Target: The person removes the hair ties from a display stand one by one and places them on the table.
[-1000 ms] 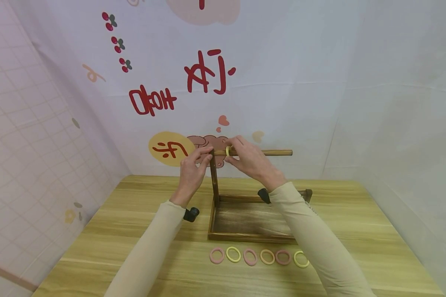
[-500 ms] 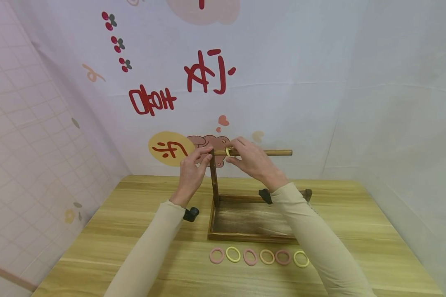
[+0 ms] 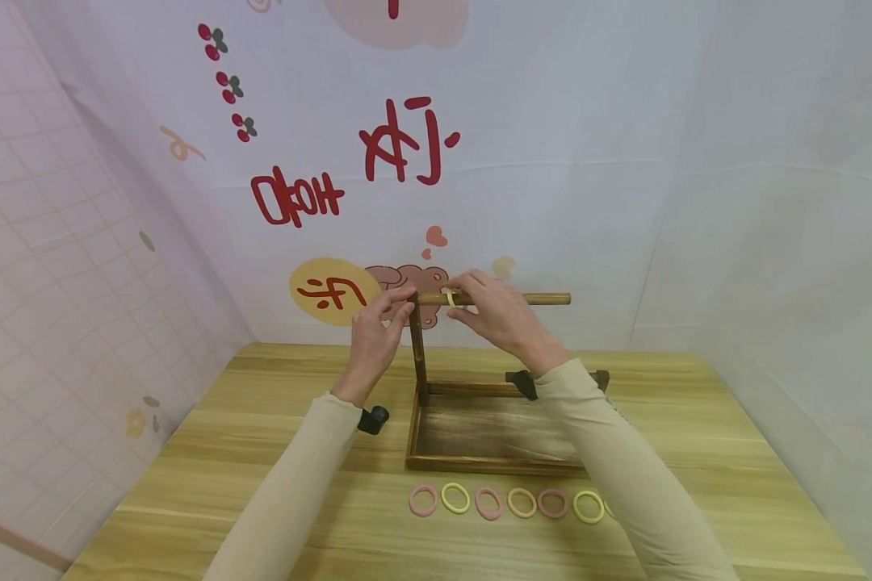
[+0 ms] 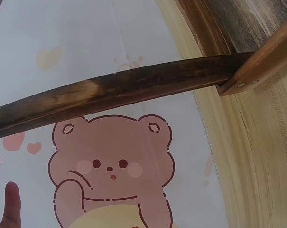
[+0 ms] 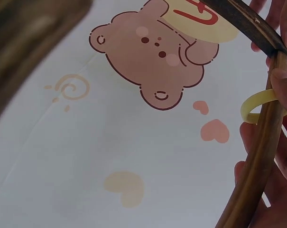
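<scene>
A dark wooden stand (image 3: 418, 347) has one upright post and a round rod (image 3: 548, 298) reaching right from its top. Around the rod hangs a yellow ring (image 3: 450, 299), not far from the post. My right hand (image 3: 500, 311) pinches this ring between thumb and fingers; in the right wrist view the thumb lies over the ring (image 5: 257, 101), hiding part of it. My left hand (image 3: 375, 335) holds the top of the post, with fingers on both sides of it. Only two fingertips (image 4: 11, 204) of that hand show in the left wrist view.
A row of pink, yellow and orange rings (image 3: 488, 503) lies on the wooden table (image 3: 298, 468) before the stand's tray base (image 3: 480, 464). My right sleeve (image 3: 618, 452) covers the row's right end and part of the base. A printed cloth (image 3: 552, 202) hangs behind.
My right hand and the yellow ring have shifted slightly right along the rod. My left hand stays at the post. A bit more of the ring row shows beside the right sleeve.
</scene>
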{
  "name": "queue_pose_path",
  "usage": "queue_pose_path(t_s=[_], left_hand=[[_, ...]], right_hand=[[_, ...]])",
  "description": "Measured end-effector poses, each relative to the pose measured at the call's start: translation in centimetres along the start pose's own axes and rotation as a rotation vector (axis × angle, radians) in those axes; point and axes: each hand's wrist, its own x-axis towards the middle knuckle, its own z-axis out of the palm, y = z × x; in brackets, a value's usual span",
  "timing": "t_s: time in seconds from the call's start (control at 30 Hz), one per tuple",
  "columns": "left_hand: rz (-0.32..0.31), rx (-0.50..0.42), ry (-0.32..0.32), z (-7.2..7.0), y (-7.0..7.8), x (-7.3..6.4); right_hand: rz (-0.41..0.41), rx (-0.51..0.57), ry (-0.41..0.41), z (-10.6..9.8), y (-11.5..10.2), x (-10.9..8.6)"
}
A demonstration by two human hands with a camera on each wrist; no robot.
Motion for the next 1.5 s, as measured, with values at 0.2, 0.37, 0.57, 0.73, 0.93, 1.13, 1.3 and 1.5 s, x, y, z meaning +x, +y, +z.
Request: queue_pose_path(t_s=[0.2,0.37,0.57,0.73,0.93,1.13,1.3,1.5], left_hand=[[0.017,0.002,0.01,0.1,0.0,0.0],[0.019,0.0,0.01,0.1,0.0,0.0],[0.022,-0.006,0.006,0.1,-0.1,0.0],[0.02,-0.007,0.007,0.1,-0.1,0.1],[0.017,-0.006,0.008,0.1,0.0,0.0],[0.013,-0.01,0.008,0.0,0.0,0.0],[0.016,-0.014,0.003,0.0,0.0,0.0],[0.021,-0.017,0.001,-0.1,0.0,0.0]], right_hand=[[0.013,-0.033,-0.004,-0.2,0.2,-0.2],[0.028,-0.062,-0.009,-0.4,0.3,-0.4],[0.023,-0.082,-0.001,-0.5,0.5,-0.6],[0.022,-0.096,0.007,-0.7,0.6,-0.8],[0.037,-0.1,0.002,-0.9,0.7,-1.0],[0.044,-0.095,0.003,-1.2,0.8,-1.2],[0.048,-0.104,0.005,-1.4,0.9,-1.4],[0.053,-0.094,0.015,-1.5,1.0,-1.6]])
